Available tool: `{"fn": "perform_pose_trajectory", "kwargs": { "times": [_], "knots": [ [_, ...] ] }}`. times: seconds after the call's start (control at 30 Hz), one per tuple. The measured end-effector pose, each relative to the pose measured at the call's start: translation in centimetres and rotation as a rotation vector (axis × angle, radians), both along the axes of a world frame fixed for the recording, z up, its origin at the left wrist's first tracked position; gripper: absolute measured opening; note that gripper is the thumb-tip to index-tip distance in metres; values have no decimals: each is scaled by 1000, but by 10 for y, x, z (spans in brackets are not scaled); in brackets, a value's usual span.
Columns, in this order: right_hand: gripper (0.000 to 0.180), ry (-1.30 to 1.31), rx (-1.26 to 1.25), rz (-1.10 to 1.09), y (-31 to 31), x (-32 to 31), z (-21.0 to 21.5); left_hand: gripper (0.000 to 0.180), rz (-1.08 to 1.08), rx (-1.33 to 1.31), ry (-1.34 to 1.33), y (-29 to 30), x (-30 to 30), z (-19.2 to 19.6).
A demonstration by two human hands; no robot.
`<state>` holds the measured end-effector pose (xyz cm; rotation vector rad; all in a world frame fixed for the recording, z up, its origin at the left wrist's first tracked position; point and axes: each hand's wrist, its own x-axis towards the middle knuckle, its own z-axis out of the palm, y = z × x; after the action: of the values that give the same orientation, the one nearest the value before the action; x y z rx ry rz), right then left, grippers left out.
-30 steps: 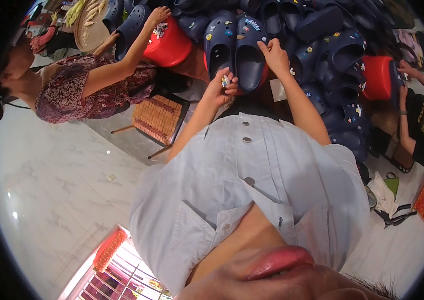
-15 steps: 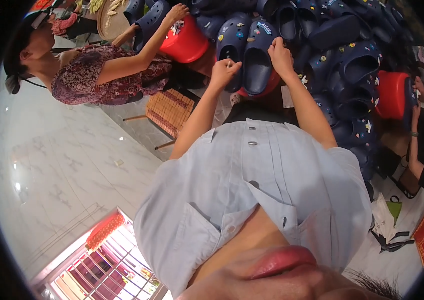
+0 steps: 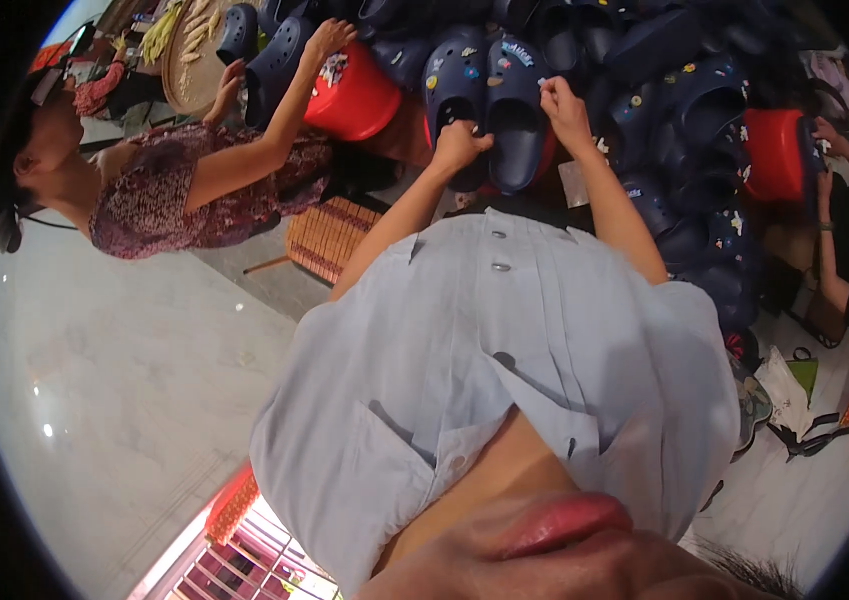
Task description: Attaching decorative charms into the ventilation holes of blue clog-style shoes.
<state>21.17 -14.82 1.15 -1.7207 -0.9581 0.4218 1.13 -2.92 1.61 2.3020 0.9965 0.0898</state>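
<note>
Foam-like navy clogs (image 3: 490, 105) look light, springy and easy to grip by the rim; left hand (image 3: 460, 145) closed on one's heel, right hand (image 3: 563, 105) pinching the other's edge.

Space ahead of hands blocked by heap of dark blue clogs (image 3: 665, 90). Left hand (image 3: 460, 145) and right hand (image 3: 565, 105) set against clog pair (image 3: 490, 100); little gap left between them. Left flank closed by red tub (image 3: 360, 95) and co-worker's arm (image 3: 265, 130). Right flank closed by second red tub (image 3: 775, 150) and another person's arm (image 3: 845, 170). Open floor (image 3: 105, 380) seen low left, beside woven stool (image 3: 325, 240).
</note>
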Motion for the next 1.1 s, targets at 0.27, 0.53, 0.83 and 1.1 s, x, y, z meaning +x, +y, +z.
{"fn": "perform_pose_trajectory", "kwargs": {
  "times": [0.27, 0.53, 0.83, 1.1],
  "knots": [
    [11, 439, 223, 65, -14, 2, -23, 44, 9, -87, 49, -1, 5, 11],
    [25, 393, -197, -141, 17, 17, -3, 41, 58, -64, 41, -7, -4, 10],
    [44, -255, -436, -58, 36, 22, -4, 36, 225, -85, -38, -31, -1, 10],
    [22, -410, -383, 95, 27, 30, 5, 26, 329, -89, -160, -48, 1, 3]
  ]
}}
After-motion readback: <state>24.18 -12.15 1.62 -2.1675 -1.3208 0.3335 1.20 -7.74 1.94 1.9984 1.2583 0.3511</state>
